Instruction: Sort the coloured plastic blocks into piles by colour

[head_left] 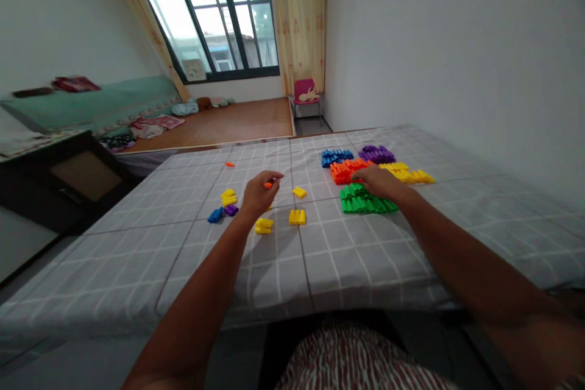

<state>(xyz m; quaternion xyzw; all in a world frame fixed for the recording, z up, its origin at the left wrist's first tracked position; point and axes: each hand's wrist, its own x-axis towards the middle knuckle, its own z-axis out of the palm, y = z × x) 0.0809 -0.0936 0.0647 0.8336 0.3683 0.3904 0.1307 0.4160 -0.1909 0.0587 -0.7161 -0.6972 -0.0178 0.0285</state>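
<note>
My left hand (261,194) is above the middle of the table, fingers curled around a small orange plastic piece (268,185). Below and beside it lie loose yellow pieces (297,217), some in short rows. My right hand (377,180) reaches into the heap of orange pieces (343,172). Its fingers are bent together at the heap's right side; what they pinch is hidden. Close around are green pieces (365,200) in front, yellow pieces (414,175) to the right, and blue pieces (337,157) and purple pieces (377,154) behind.
A grey checked cloth (183,268) covers the table. At left are a small blue piece (215,215), a purple piece (231,210), yellow ones and a lone orange piece (230,164). Beyond stand a bed (237,119) and a pink chair (304,88); a wall rises at right.
</note>
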